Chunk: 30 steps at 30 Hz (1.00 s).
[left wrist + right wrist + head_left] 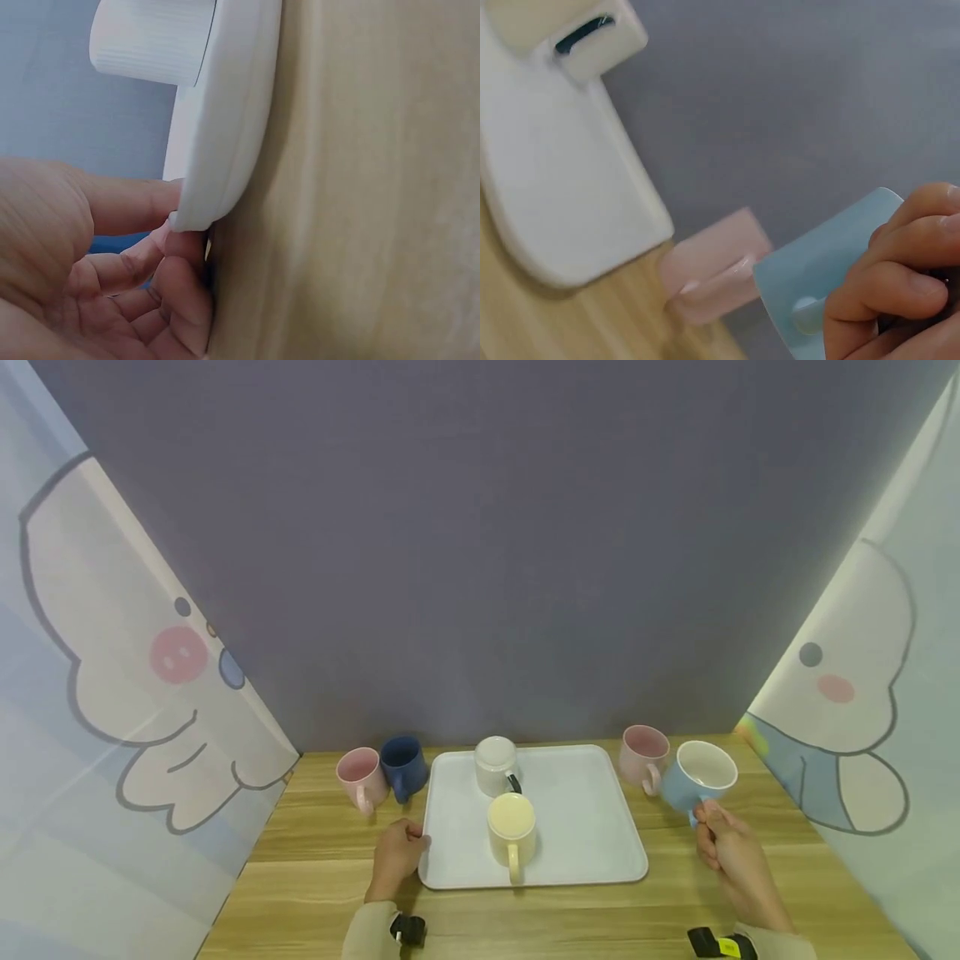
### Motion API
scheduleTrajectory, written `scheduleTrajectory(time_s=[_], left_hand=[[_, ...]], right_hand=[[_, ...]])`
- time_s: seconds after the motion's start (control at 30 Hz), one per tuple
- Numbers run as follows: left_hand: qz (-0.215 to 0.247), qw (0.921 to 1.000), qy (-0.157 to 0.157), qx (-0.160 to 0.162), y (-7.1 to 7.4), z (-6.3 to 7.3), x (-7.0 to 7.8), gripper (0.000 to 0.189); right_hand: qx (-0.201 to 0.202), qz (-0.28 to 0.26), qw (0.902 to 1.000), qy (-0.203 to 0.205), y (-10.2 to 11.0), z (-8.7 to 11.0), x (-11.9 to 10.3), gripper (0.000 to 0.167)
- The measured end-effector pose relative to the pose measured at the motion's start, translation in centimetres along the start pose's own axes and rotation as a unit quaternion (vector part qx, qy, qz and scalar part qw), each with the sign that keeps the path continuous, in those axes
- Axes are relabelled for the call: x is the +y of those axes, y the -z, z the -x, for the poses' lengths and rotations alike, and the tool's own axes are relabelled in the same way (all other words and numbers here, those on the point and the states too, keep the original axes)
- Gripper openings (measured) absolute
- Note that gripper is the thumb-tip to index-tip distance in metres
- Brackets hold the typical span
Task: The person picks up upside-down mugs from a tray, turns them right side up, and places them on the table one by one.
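My left hand (399,856) pinches the left edge of a white tray (581,818); in the left wrist view the thumb lies over the rim and curled fingers are beneath it. My right hand (731,852) grips the handle of a light blue mug (678,789) with a white inside, its mouth upward, to the right of the tray. Just left of that mug stands a pink mug (636,768). On the tray, a white mug (491,777) with a black handle and a cream mug (512,843) sit bottom up.
Left of the tray, a pink mug (367,781) and a dark blue mug (408,772) stand upright side by side. A grey panel (480,568) rises behind the wooden table (562,927), and printed curtains (97,693) hang at both sides.
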<state>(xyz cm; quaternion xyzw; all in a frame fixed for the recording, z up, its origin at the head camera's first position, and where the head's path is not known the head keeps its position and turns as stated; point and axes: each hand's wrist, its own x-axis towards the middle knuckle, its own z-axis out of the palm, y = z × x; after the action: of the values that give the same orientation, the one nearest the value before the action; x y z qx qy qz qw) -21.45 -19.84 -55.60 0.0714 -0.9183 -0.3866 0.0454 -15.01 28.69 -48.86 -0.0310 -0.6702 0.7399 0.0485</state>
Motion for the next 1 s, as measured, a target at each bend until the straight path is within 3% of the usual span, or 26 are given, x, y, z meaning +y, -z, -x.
scheduleTrajectory(time_s=[0.23,0.5,0.73,1.0], left_hand=[[-0.007,1.0,-0.002,0.004,0.0,-0.1,0.0,0.012],[-0.001,1.0,-0.001,0.002,0.0,0.2,0.2,0.013],[0.003,1.0,0.003,0.003,0.0,0.3,0.5,0.012],[0.002,1.0,0.006,0.005,0.0,0.3,0.3,0.012]], right_hand=[[0.02,-0.016,0.9994,-0.023,1.3,-1.9,2.0,0.035],[0.037,0.001,0.9983,-0.046,1.9,-3.7,4.2,0.036],[0.031,0.002,0.9977,-0.059,2.2,-4.2,5.9,0.038],[0.015,0.001,0.9982,-0.059,2.1,-4.3,5.8,0.039]])
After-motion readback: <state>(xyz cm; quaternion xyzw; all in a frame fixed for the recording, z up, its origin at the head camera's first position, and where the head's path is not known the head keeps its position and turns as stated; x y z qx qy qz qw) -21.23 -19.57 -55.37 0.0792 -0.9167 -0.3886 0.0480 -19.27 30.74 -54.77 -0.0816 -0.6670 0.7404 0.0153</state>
